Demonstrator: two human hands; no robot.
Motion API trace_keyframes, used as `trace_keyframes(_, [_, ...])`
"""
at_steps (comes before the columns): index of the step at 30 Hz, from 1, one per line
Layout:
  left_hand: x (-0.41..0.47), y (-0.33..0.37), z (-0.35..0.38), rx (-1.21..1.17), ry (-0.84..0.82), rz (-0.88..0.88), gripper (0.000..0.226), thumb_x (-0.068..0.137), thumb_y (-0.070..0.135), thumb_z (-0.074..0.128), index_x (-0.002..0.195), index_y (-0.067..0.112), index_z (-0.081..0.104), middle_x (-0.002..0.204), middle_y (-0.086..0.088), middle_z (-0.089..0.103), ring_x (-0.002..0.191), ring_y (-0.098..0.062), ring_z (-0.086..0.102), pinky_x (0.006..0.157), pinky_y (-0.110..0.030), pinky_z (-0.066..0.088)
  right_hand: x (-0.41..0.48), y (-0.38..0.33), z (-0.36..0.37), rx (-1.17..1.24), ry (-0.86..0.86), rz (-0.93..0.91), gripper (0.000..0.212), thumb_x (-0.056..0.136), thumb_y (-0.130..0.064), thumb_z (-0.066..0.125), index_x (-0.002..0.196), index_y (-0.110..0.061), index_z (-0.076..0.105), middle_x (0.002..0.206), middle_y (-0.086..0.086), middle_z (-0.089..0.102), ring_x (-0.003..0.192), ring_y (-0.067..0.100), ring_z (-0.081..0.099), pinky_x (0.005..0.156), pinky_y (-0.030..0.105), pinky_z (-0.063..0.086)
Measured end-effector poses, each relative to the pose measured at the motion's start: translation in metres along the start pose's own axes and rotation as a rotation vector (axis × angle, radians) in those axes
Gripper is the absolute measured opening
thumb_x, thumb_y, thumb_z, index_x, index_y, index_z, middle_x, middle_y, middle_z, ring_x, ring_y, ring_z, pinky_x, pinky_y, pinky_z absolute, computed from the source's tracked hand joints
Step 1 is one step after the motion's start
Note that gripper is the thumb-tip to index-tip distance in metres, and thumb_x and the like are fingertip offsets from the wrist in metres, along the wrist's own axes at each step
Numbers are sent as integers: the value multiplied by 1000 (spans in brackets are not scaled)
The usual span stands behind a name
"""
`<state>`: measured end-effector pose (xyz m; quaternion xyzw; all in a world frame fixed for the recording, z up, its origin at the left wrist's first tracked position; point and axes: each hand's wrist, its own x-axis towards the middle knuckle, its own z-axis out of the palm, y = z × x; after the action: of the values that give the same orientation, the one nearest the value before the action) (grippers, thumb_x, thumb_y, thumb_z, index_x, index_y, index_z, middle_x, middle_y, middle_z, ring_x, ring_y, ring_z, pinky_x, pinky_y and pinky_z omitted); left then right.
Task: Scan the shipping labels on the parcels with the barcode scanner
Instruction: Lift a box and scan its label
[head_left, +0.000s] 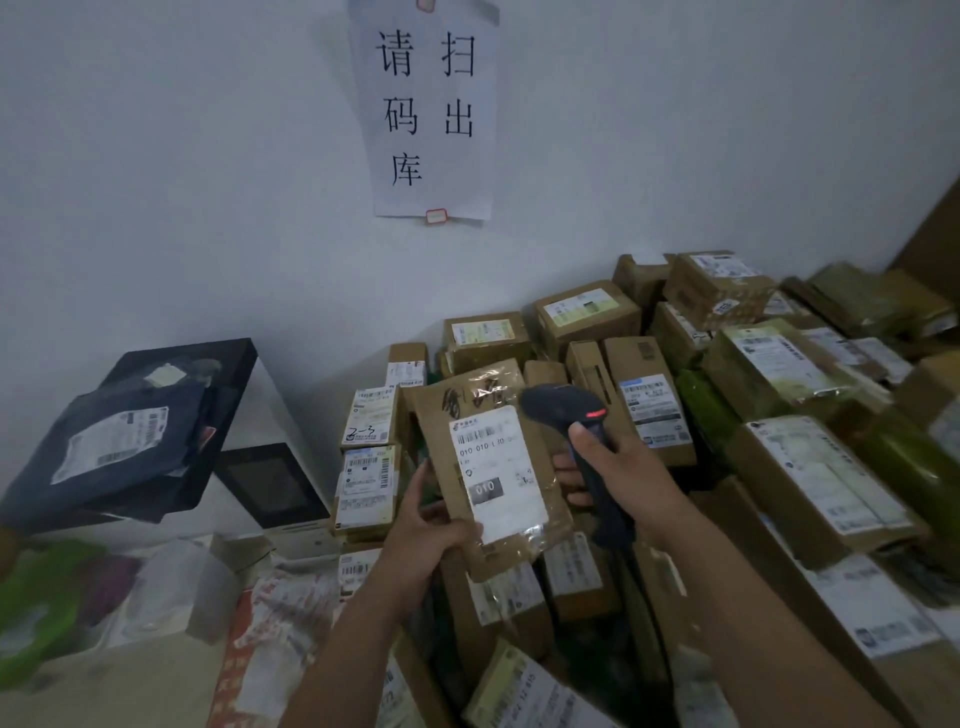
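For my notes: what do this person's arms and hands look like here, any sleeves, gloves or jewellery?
The left hand and right hand are bare, no gloves. The left forearm and right forearm are bare too; no sleeve shows up to the frame's bottom edge. No watch, ring or wristband is visible.

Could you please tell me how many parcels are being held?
1: the brown parcel, gripped at its lower edge by the left hand; the right hand grips the barcode scanner.
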<state>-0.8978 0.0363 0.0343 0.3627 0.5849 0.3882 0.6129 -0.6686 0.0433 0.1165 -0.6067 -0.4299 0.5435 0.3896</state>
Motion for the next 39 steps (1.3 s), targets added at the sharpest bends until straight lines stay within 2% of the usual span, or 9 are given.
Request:
trace_keyframes(3, [-4, 6, 2, 85, 102, 86, 103, 67, 2, 85, 148, 36, 30, 126, 1, 61, 108, -17, 61, 92, -47, 54, -8, -6, -7, -109, -8, -52, 34, 96, -40, 56, 98, -7, 65, 77, 6, 72, 61, 17, 66, 56, 26, 54])
trace_keyframes(6, [-8, 11, 1, 93, 228, 158, 95, 67, -3, 85, 143, 28, 37, 117, 3, 62, 108, -23, 63, 92, -51, 55, -19, -8, -16, -192, -71, -74, 43, 94, -47, 55, 87, -5, 63, 63, 6, 67, 48, 16, 57, 47, 24, 48])
trace_keyframes(9, [-7, 12, 0, 99, 291, 183, 88, 64, -4, 87, 134, 25, 41, 110, 3, 61, 100, -22, 63, 89, -50, 56, -30, -10, -19, -245, -131, -117, 53, 89, -54, 55, 81, -2, 63, 64, 12, 65, 49, 20, 56, 50, 26, 47])
trace_keyframes(11, [-6, 11, 0, 122, 291, 171, 88, 64, -1, 88, 135, 24, 42, 111, 3, 59, 104, -23, 62, 90, -50, 56, -34, -12, -18, -260, -142, -148, 47, 93, -48, 55, 78, -4, 61, 60, 7, 64, 46, 16, 54, 48, 24, 45])
trace_keyframes(16, [-5, 9, 1, 162, 296, 170, 77, 62, 5, 89, 118, 33, 44, 107, 5, 59, 107, -26, 64, 89, -51, 57, -37, -14, -17, -311, -132, -176, 41, 94, -47, 53, 81, -9, 60, 61, 4, 66, 45, 14, 55, 48, 25, 47])
trace_keyframes(23, [-5, 11, 0, 161, 292, 149, 83, 65, 5, 88, 133, 22, 45, 116, 0, 60, 110, -27, 63, 87, -51, 57, -39, -15, -15, -333, -135, -156, 42, 94, -50, 52, 85, -9, 60, 63, 4, 66, 46, 13, 57, 50, 25, 48])
trace_keyframes(30, [-2, 10, -1, 167, 234, 124, 70, 68, 3, 86, 119, 30, 46, 104, 7, 63, 96, -20, 66, 78, -41, 60, -38, -16, -16, -327, -133, -139, 46, 91, -54, 52, 87, -9, 61, 65, 5, 67, 48, 15, 58, 51, 26, 49])
trace_keyframes(35, [1, 8, 1, 138, 189, 97, 73, 67, 7, 88, 125, 30, 50, 117, 3, 67, 103, -23, 68, 82, -51, 59, -38, -15, -20, -299, -115, -126, 47, 90, -54, 52, 89, -8, 62, 66, 5, 68, 49, 17, 58, 50, 26, 49])
trace_keyframes(39, [5, 7, 2, 101, 130, 68, 62, 74, 10, 82, 125, 29, 52, 114, 1, 68, 98, -22, 69, 74, -39, 62, -40, -17, -33, -209, -2, -108, 45, 94, -50, 53, 94, -6, 63, 67, 6, 67, 51, 16, 59, 48, 24, 48])
